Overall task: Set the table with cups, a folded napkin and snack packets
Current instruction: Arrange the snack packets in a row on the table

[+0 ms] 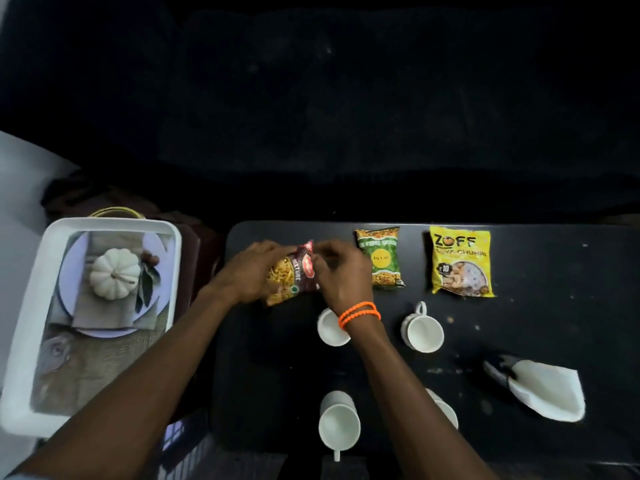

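Head view, biggest to smallest. Black desk (pixel 277 368) fills the lower right of the frame; it's dark and the light is poor, so edges are hard to read. Risk: anything set close to the left edge, mid frame, could slip off unnoticed.

White tray (pixel 24 341) at lower left sits off the desk w/ a small white pumpkin (pixel 114 273) printed or lying in it, can't tell which. Not in play, but the left forearm passes just beside it; a wide elbow swing could knock it.

Folded napkin (pixel 550 389) lies at lower right, well apart from the hands, low risk.

Snack packets run along the upper centre: yellow packet (pixel 460 261) furthest right, green packet (pixel 381 258) next, red packet (pixel 294 278) at the left end. Left hand (pixel 249 271) and right hand (pixel 341 271) are both closed on the red packet, fingers pinching its top and sides, prob. straightening it into line. Risks: it lies tilted, so the row may end up uneven; pinching hard at the top seam could pop it open; right knuckles are just beside the green packet and could shove it.

Cups, smallest: one (pixel 424 332) right of centre, one (pixel 339 422) at the bottom, another (pixel 445 408) half hidden by the right forearm, and one (pixel 330 327) directly under the right wrist w/ its orange band (pixel 360 313). Main hazard: pulling the arm back low could clip that cup and tip it.
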`<state>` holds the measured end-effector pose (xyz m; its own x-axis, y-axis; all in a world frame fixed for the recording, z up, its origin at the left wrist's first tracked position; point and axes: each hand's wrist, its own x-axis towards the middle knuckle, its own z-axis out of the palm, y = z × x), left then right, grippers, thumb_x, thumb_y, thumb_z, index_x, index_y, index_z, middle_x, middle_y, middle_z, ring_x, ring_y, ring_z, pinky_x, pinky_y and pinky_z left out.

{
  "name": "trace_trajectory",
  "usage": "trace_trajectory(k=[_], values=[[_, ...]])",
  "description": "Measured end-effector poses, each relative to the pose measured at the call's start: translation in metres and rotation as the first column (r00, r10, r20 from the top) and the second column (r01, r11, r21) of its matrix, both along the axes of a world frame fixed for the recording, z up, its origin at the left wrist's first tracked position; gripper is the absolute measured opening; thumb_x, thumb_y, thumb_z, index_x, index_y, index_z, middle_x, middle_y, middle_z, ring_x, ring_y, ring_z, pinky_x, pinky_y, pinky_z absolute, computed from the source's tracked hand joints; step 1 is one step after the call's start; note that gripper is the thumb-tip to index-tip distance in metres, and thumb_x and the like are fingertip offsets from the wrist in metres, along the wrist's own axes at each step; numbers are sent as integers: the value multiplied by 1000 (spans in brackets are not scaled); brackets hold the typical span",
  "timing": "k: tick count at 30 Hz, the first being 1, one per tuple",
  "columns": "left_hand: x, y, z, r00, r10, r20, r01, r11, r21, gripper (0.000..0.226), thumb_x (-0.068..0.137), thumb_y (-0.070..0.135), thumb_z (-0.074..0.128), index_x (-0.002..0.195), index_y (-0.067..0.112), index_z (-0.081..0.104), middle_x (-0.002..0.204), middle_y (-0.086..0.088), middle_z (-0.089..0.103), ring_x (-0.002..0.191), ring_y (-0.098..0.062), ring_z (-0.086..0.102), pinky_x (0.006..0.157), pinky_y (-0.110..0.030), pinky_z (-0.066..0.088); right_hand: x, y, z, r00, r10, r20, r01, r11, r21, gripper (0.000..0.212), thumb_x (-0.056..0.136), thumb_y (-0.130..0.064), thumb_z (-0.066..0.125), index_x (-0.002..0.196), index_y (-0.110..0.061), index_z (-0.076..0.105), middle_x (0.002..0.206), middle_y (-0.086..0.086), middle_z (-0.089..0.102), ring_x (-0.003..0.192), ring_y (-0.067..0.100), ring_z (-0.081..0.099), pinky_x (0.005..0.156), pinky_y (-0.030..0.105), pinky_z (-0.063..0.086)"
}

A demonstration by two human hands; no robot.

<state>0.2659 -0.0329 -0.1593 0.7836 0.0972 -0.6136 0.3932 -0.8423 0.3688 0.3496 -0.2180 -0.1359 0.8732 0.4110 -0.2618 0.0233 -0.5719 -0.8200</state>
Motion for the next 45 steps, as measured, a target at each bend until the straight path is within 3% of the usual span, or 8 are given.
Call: trace_trajectory(k=[3,6,11,15,23,27,33,45], values=[[0,-14,-9,972,229,49,-233,967,106,100,83,60,76,162,25,25,151,-10,48,134,-34,56,106,-50,51,1,-13,-1,998,-54,33,55,998,-27,14,90,-10,73,103,-8,77,97,9,77,82,13,66,75,17,53],[-4,-28,-16,908,388,160,-406,908,101,102,81,70,73,158,21,28,144,-12,49,126,-34,59,96,-47,54,10,-24,-7,996,-86,21,87,993,-75,15,90,-11,72,104,-7,77,98,10,78,86,18,69,83,32,60],[-8,-30,-22,943,255,213,-250,967,-52,93,78,38,88,156,42,37,155,1,33,141,-23,36,114,-47,46,31,-37,-12,982,17,188,34,964,-265,33,87,-7,72,119,-8,75,119,17,71,111,36,64,96,42,54],[1,-39,-24,897,348,272,-337,937,-87,84,80,40,87,153,39,45,151,-3,36,141,-25,38,113,-47,46,44,-49,-22,970,193,151,-78,825,-560,61,85,-7,76,141,-23,61,152,15,47,137,39,42,105,52,47],[11,-56,-26,820,500,280,-496,864,-89,86,82,45,85,156,29,45,149,-9,36,140,-28,40,112,-44,46,35,-59,-37,978,177,113,-87,833,-546,64,88,0,73,145,-23,58,157,12,40,138,36,41,109,46,49],[10,-55,-25,812,516,272,-508,855,-103,91,77,45,89,155,29,46,150,-12,36,140,-31,38,114,-48,45,38,-64,-34,978,179,111,-98,853,-513,61,87,-21,80,144,-24,58,157,13,41,139,36,41,111,48,47],[12,-48,-22,837,435,332,-449,893,-39,88,76,36,91,153,32,49,164,-10,27,149,-33,27,115,-53,41,88,-126,-32,963,-100,249,236,759,-607,63,87,-35,76,145,-24,55,159,17,40,138,47,40,103,63,45],[11,-49,-23,858,429,282,-442,897,-20,83,77,28,90,150,37,52,166,-8,25,152,-33,23,119,-56,35,77,-160,-45,991,14,137,85,721,-688,57,90,-33,76,143,-26,56,159,11,41,139,44,40,101,62,49]])
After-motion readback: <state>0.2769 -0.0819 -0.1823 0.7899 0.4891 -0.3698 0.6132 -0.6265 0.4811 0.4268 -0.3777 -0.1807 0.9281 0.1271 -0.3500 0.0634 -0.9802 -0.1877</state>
